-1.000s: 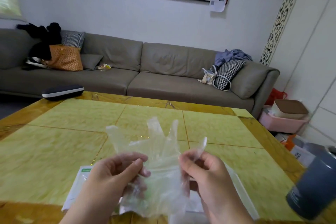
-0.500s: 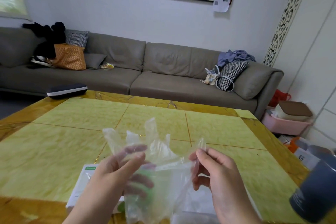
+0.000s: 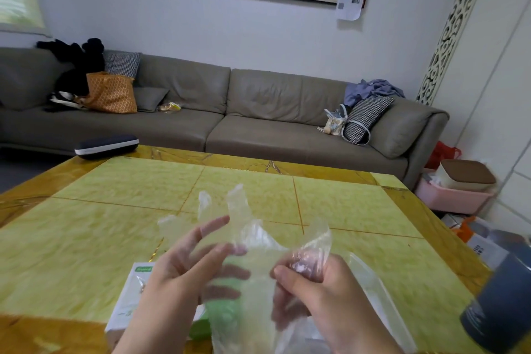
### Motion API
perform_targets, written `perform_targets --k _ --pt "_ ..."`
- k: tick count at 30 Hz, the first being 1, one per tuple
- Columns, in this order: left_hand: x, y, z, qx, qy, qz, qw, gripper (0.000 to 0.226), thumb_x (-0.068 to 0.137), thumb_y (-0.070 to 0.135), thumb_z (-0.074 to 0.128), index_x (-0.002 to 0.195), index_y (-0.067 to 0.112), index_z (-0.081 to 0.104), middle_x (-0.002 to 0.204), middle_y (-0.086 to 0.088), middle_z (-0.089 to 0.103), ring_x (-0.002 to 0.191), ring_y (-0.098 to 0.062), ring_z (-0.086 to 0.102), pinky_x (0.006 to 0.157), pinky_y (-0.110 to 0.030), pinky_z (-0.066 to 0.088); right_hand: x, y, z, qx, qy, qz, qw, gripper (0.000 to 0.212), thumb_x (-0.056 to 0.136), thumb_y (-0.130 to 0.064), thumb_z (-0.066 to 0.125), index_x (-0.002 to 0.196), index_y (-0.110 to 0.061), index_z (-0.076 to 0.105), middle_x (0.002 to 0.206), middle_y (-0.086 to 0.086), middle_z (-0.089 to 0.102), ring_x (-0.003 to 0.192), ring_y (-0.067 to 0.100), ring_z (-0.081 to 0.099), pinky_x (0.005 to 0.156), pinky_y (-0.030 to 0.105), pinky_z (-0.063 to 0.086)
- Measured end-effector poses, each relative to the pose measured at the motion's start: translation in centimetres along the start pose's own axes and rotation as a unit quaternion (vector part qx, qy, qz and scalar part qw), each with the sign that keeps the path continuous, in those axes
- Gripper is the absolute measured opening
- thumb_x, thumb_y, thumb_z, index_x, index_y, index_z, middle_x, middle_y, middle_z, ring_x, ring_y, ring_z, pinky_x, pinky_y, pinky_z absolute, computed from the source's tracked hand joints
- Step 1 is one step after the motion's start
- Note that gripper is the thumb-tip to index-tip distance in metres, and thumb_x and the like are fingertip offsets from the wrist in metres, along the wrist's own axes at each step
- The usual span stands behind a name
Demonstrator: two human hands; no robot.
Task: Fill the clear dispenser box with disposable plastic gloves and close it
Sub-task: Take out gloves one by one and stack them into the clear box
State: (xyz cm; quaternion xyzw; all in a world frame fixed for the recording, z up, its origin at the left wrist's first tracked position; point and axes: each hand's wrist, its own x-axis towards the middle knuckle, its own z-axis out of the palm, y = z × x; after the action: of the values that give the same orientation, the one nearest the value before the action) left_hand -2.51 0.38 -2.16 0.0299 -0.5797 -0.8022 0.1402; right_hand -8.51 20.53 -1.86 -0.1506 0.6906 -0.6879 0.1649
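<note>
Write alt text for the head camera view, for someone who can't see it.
Two hands hold clear plastic gloves above a yellow table: the right hand pinches them, the left hand has fingers spread. A grey sofa stands behind.

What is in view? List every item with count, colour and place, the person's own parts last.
disposable gloves: a bunch, clear, held above the table between both hands
white package: one, white with green label, on table under left hand
table: one, yellow-green top, amber border, foreground
dark case: one, navy with white band, table's far left edge
dark cylinder: one, blue-grey, right edge
sofa: one, grey-brown, against the wall
orange bag: one, on sofa's left
pink bin: one, floor right
left hand: one, fingers spread, touching gloves
right hand: one, grip closed on gloves
</note>
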Motion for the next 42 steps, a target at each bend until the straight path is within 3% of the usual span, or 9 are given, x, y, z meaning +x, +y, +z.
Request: perform_targets --k 6,12,14,22,28,33,36,39,42 --pt "0.6 0.8 -1.4 0.014 0.099 -0.008 0.995 0.022 0.096 0.017 0.061 0.106 0.004 0.076 0.097 -0.022 0.076 0.074 -0.035 0.073 0.058 -0.039 0.063 0.2 0.4 -0.5 -0.050 -0.012 0.000 0.999 0.005 0.097 -0.001 0.070 0.093 0.001 0.070 0.067 0.025 0.068 0.053 0.033 0.065 0.055 0.037 0.055" --pt "0.8 1.5 -1.5 -0.010 0.143 -0.002 0.990 0.021 0.095 0.016 0.064 0.109 0.002 0.073 0.096 -0.023 0.075 0.072 -0.036 0.072 0.056 -0.038 0.063 -0.2 -0.3 -0.9 -0.012 -0.078 0.073 0.994 0.026 0.089 -0.022 0.085 0.101 -0.003 0.073 0.081 0.022 0.071 0.066 0.033 0.069 0.055 0.034 0.056" --pt "0.7 1.5 -1.3 -0.016 0.151 0.001 0.988 0.022 0.095 0.016 0.064 0.108 0.000 0.072 0.096 -0.022 0.076 0.074 -0.036 0.073 0.058 -0.039 0.064 -0.4 -0.4 -1.0 -0.023 -0.090 0.066 0.993 0.016 0.090 -0.014 0.083 0.094 -0.002 0.073 0.080 0.023 0.070 0.067 0.032 0.069 0.056 0.032 0.055" --pt "1.3 1.1 -1.8 -0.077 0.137 -0.019 0.987 0.030 0.102 0.015 0.055 0.104 -0.012 0.069 0.098 -0.023 0.074 0.072 -0.028 0.073 0.061 -0.029 0.064 -0.6 -0.9 -2.6 0.063 0.041 0.028 0.997 0.002 0.092 -0.001 0.070 0.091 -0.003 0.071 0.075 0.023 0.061 0.060 0.029 0.061 0.053 0.025 0.042" --pt "1.5 1.0 -0.9 -0.146 0.066 -0.151 0.975 0.039 0.093 0.006 0.049 0.070 -0.008 0.077 0.089 -0.031 0.072 0.063 -0.033 0.075 0.049 -0.034 0.061 -0.1 -1.3 -3.6 0.193 0.147 0.046 0.969 0.013 0.104 -0.003 0.057 0.098 0.006 0.065 0.082 0.026 0.069 0.071 0.037 0.072 0.063 0.043 0.063" --pt "1.1 1.3 -0.2 -0.142 0.012 -0.225 0.964 0.048 0.087 0.026 0.052 0.091 -0.015 0.076 0.110 -0.038 0.069 0.075 -0.040 0.075 0.060 -0.045 0.063 0.0 -1.1 -4.8 0.140 0.167 0.025 0.976 0.021 0.107 -0.007 0.055 0.099 0.009 0.066 0.077 0.020 0.072 0.066 0.032 0.074 0.073 0.045 0.054" --pt "0.9 1.0 0.4 -0.111 -0.019 -0.274 0.955 0.071 0.076 0.047 0.074 0.114 -0.013 0.071 0.115 -0.034 0.070 0.092 -0.045 0.074 0.077 -0.051 0.062 -0.3 -1.7 -5.4 0.128 0.141 0.025 0.981 0.024 0.106 -0.009 0.057 0.091 0.005 0.068 0.073 0.019 0.069 0.061 0.029 0.072 0.055 0.035 0.058" --pt "0.9 0.5 2.1 -0.039 -0.045 -0.264 0.963 0.047 0.078 0.026 0.072 0.114 -0.005 0.075 0.112 -0.028 0.073 0.094 -0.039 0.076 0.088 -0.048 0.059 -0.6 -2.3 -6.0 0.118 0.094 0.041 0.988 0.019 0.102 -0.013 0.065 0.094 0.003 0.071 0.078 0.020 0.070 0.061 0.030 0.071 0.054 0.034 0.058" --pt "1.4 0.2 3.4 0.020 -0.059 -0.178 0.982 0.034 0.088 0.000 0.060 0.119 0.003 0.072 0.109 -0.025 0.075 0.083 -0.030 0.077 0.069 -0.032 0.064 -0.6 -2.4 -7.0 0.061 0.100 0.032 0.993 0.012 0.096 -0.004 0.071 0.100 0.007 0.072 0.081 0.019 0.072 0.063 0.026 0.070 0.057 0.035 0.059"
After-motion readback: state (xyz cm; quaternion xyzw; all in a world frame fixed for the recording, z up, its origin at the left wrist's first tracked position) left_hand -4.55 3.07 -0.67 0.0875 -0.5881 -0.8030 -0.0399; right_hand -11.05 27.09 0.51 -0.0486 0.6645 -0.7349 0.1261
